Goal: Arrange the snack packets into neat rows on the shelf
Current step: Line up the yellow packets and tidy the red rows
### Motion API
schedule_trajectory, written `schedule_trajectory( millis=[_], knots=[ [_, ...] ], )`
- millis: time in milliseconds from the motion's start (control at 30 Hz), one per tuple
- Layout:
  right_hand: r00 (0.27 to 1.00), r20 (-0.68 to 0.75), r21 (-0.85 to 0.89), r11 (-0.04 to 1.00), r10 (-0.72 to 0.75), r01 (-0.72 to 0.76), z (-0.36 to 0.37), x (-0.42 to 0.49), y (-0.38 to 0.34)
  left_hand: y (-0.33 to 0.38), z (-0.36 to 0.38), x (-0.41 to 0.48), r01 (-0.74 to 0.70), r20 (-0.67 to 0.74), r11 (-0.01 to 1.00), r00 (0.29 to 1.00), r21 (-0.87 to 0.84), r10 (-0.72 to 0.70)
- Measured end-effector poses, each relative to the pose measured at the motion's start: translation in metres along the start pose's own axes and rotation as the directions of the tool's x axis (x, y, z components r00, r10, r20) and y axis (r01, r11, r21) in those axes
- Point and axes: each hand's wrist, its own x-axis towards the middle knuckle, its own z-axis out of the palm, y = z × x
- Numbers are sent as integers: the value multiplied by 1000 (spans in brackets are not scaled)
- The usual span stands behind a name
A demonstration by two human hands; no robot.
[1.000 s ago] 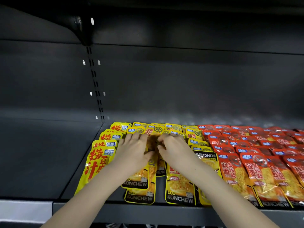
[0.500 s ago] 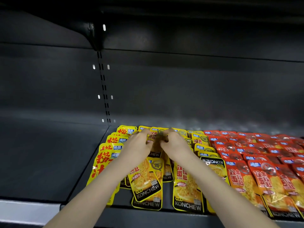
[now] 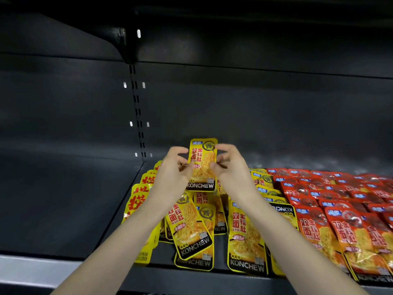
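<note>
A yellow KONCHEW snack packet (image 3: 202, 165) is held upright above the shelf, pinched on its left edge by my left hand (image 3: 173, 173) and on its right edge by my right hand (image 3: 230, 170). Beneath it lie more yellow packets (image 3: 244, 237) in loose, overlapping rows; one tilted packet (image 3: 189, 228) lies askew on top of the others. A row of yellow-red packets (image 3: 136, 201) runs along the left side. Orange-red packets (image 3: 340, 209) fill the shelf to the right in tidier rows.
The dark metal shelf (image 3: 221, 271) has a front lip at the bottom. A slotted upright (image 3: 137, 111) divides the back panel. The neighbouring shelf bay (image 3: 63, 199) on the left holds nothing. Another shelf (image 3: 234, 18) hangs overhead.
Both hands have risen from the pile, lifting one yellow packet upright off the rows. The camera view has shifted, so the packets appear farther right and lower.
</note>
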Motion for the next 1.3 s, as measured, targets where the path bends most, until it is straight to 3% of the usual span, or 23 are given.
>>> schedule_trajectory(
  millis=[133, 233, 433, 633, 833, 967, 1167, 1300],
  knots=[
    [964, 239, 59, 989, 120, -138, -4, -11, 1, -9, -11, -9, 132, 53, 991, 990, 9, -132],
    [908, 379, 38, 978, 176, -205, -2, -19, 4, -16, -19, -18, 191, 88, 975, 976, 115, -202],
    [840, 500, -150, 977, 209, -154, 4, -27, 7, -18, -27, -42, 160, 139, 949, 969, 271, -203],
    [856, 479, -344, 939, 196, -22, 9, -30, 2, -3, -28, -63, -31, 170, 860, 983, 509, -65],
    [862, 466, -342, 939, 200, -33, 17, -34, 0, 3, -27, -75, -40, 143, 813, 988, 581, -54],
    [846, 478, -220, 965, 237, -145, 19, -33, -4, 5, -25, -78, -18, 139, 843, 988, 538, -68],
    [873, 443, -137, 978, 205, -160, 17, -30, 0, 5, -24, -78, 0, 167, 917, 983, 399, -73],
    [872, 399, -88, 959, 283, -271, 20, -27, 6, 3, -21, -78, -12, 165, 960, 986, 281, -36]
  ],
)
